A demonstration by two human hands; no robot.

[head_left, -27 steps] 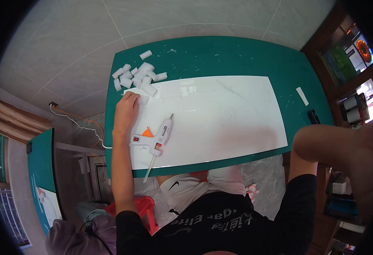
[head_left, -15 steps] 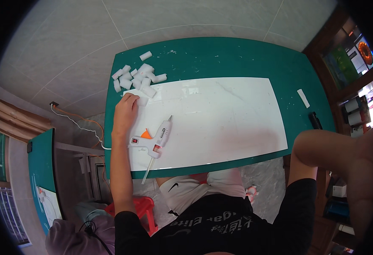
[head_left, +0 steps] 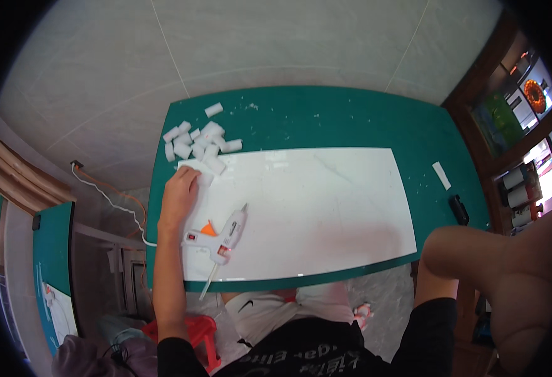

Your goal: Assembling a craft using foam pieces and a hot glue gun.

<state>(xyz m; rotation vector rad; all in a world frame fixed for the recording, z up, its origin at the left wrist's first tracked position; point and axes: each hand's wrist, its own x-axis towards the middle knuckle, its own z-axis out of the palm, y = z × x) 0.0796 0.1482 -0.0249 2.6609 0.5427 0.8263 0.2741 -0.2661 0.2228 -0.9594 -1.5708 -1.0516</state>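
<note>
My left hand (head_left: 179,193) lies at the left edge of a white board (head_left: 314,207), its fingers curled closed against a small white foam block (head_left: 205,180). Just beyond it, more white foam blocks (head_left: 210,130) are heaped loosely at the far left. A white hot glue gun (head_left: 227,234) with an orange trigger lies on the board, nearer to me than that hand, a clear glue stick (head_left: 209,281) poking from its rear. My right hand (head_left: 530,292) is raised very near the camera at the right; its fingers cannot be made out.
The board rests on a green table (head_left: 326,119). On its right side lie a white strip (head_left: 441,176) and a black object (head_left: 458,209). The gun's white cord (head_left: 115,206) runs to a wall socket. Below the table stands a red stool (head_left: 202,336).
The whole scene sits lower in the picture, as the head view has tilted up. My left hand keeps its place by the foam block, and the right arm stays raised.
</note>
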